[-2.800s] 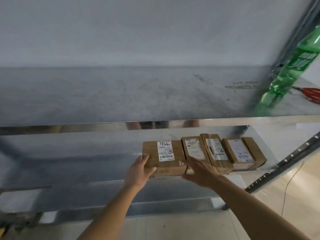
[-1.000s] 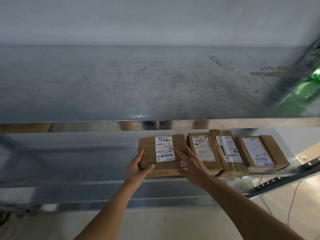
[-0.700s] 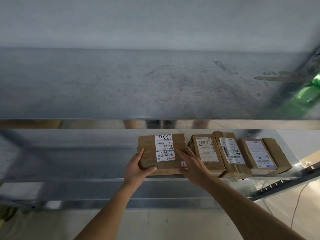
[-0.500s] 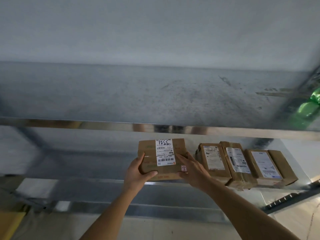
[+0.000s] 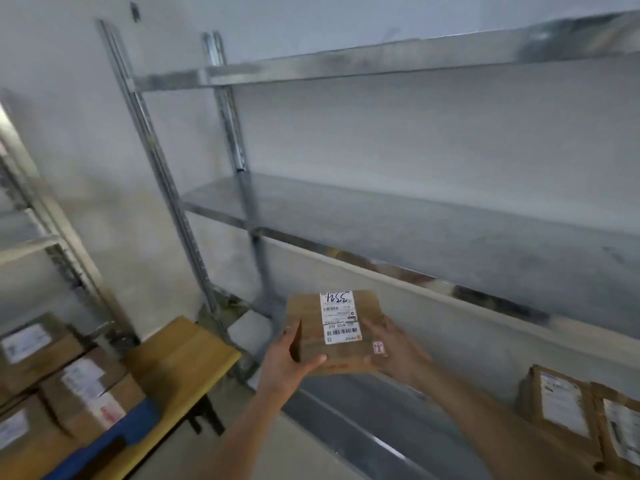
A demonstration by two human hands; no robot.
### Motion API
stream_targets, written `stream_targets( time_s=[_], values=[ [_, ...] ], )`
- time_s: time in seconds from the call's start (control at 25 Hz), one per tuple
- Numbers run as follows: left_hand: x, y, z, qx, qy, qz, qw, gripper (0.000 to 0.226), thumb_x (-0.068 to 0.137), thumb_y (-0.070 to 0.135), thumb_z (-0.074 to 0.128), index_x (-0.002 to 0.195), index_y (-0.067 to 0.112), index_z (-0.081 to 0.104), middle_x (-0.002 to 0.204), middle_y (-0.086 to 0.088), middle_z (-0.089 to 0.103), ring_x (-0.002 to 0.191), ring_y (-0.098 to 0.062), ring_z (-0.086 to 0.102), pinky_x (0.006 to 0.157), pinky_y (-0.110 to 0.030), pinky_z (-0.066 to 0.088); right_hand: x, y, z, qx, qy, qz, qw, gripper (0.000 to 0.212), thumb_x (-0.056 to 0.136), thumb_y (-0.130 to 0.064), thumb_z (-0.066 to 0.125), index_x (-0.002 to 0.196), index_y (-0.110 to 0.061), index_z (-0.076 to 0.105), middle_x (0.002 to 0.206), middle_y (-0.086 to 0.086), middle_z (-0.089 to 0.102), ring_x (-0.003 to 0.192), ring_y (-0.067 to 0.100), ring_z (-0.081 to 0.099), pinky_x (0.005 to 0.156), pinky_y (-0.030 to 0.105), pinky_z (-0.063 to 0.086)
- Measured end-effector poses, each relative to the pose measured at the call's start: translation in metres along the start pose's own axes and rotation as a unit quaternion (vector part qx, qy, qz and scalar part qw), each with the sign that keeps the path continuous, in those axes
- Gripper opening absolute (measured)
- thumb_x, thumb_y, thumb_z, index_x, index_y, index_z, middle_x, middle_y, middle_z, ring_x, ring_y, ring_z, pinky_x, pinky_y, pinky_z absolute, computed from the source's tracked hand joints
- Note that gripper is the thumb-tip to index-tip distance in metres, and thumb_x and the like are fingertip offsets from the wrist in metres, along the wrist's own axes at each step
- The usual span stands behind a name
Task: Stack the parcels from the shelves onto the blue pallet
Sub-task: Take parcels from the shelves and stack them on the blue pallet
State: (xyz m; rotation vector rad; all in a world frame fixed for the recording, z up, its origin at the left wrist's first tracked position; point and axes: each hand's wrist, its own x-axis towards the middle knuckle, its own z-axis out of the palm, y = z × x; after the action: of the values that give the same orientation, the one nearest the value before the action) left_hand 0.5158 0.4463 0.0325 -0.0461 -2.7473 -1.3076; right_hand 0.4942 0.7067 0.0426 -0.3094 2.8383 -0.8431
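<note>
We hold the parcel (image 5: 334, 332) mid-frame, off the shelf, left hand (image 5: 289, 362) and right hand (image 5: 394, 351) clasping its opposite short sides. The blue pallet (image 5: 114, 434) lies at lower left of the frame, nearer our left hand, already carrying boxes (image 5: 69, 379).

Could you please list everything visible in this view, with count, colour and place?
Held parcel: one, brown cardboard with white label, centre, off the shelf.
Parcels on shelf: two visible, brown, lower right, cut by the frame edge.
Parcels on pallet: at least three, brown, lower left.
Blue pallet: one, lower left, under those parcels.
Wooden bench: one, yellow-brown, beside the pallet.
Metal shelving: one grey unit along the wall; part of another at far left.
Left hand: grips the parcel's left edge.
Right hand: holds its right side.
</note>
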Motion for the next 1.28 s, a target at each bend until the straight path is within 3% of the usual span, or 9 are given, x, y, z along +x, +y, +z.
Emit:
stream_targets(
  time_s=[0.16,0.32,0.52,0.84,1.16,1.28],
  values=[
    [-0.068,0.001,-0.09,0.006,0.085,-0.045,0.995,0.1,0.072,0.041,0.085,0.154,0.028,0.03,0.137,0.008,0.049,0.12,-0.01,0.048,0.102,-0.025,0.041,-0.005,-0.086,0.015,0.019,-0.025,-0.066,0.997,0.091,0.086,-0.04,0.072,0.157,-0.053,0.016,0.171,0.006,0.006,0.154,0.029,0.021,0.125,0.04,0.022],
    [-0.132,0.002,-0.168,0.035,0.156,-0.074,0.984,0.1,0.074,0.041,0.083,0.156,0.029,0.027,0.152,0.006,0.035,0.136,-0.016,0.037,0.112,-0.037,0.034,0.003,-0.161,0.035,0.017,-0.053,-0.153,0.987,0.094,0.075,-0.056,0.067,0.14,-0.078,0.002,0.169,-0.003,0.013,0.152,0.023,0.028,0.122,0.044,0.03],
    [-0.203,-0.005,-0.257,0.054,0.247,-0.092,0.963,0.094,0.076,0.04,0.082,0.153,0.034,0.029,0.154,0.009,0.032,0.138,-0.016,0.036,0.114,-0.04,0.037,-0.028,-0.281,0.048,0.005,-0.066,-0.24,0.969,0.093,0.077,-0.058,0.066,0.156,-0.053,0.017,0.17,-0.004,0.011,0.153,0.021,0.025,0.122,0.046,0.029],
    [-0.327,-0.041,-0.393,0.087,0.364,-0.143,0.916,0.088,0.081,0.038,0.078,0.154,0.03,0.029,0.156,0.007,0.033,0.137,-0.016,0.038,0.11,-0.037,0.038,-0.082,-0.47,0.105,0.002,-0.101,-0.368,0.924,0.082,0.089,-0.049,0.069,0.154,-0.056,0.018,0.167,-0.005,0.022,0.151,0.024,0.03,0.12,0.055,0.033],
    [-0.449,-0.115,-0.498,0.109,0.413,-0.203,0.881,0.088,0.079,0.053,0.075,0.153,0.035,0.031,0.159,0.008,0.03,0.142,-0.018,0.035,0.113,-0.046,0.039,-0.153,-0.619,0.192,-0.006,-0.127,-0.443,0.888,0.078,0.093,-0.039,0.069,0.157,-0.043,0.026,0.156,-0.006,0.036,0.144,0.02,0.038,0.117,0.044,0.036],
    [-0.48,-0.143,-0.517,0.118,0.418,-0.208,0.876,0.086,0.081,0.046,0.077,0.153,0.026,0.035,0.158,0.005,0.029,0.143,-0.018,0.032,0.116,-0.037,0.031,-0.172,-0.645,0.23,-0.015,-0.135,-0.447,0.884,0.076,0.095,-0.04,0.067,0.158,-0.042,0.025,0.161,-0.005,0.031,0.147,0.022,0.033,0.12,0.046,0.032]
  ],
)
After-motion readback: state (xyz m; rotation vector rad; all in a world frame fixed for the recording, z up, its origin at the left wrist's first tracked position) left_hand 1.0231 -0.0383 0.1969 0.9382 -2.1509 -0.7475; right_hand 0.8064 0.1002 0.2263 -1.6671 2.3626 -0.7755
